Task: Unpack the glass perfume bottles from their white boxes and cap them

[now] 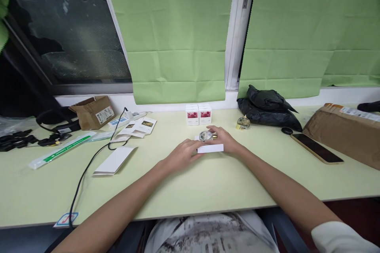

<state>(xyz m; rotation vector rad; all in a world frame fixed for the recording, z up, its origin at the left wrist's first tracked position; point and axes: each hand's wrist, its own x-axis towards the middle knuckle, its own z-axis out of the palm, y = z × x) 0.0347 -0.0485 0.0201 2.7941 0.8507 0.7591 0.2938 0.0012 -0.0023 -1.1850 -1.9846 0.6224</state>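
A small white box (210,148) lies at the middle of the pale green table (208,185). My left hand (182,154) rests against its left end, fingers curled onto it. My right hand (223,137) is at the box's right and back, fingers closed round a small round glass bottle (206,136) that sits on or in the box top. Behind them stand two white boxes with red pictures (198,114). A second small glass bottle with a gold cap (243,123) stands to the right.
A black plastic bag (267,106), a phone (316,148) and a brown parcel (344,132) lie right. Left are a folded white card (114,161), a black cable (89,166), leaflets (139,126), a cardboard box (93,111) and headphones (56,120). Green blinds hang behind.
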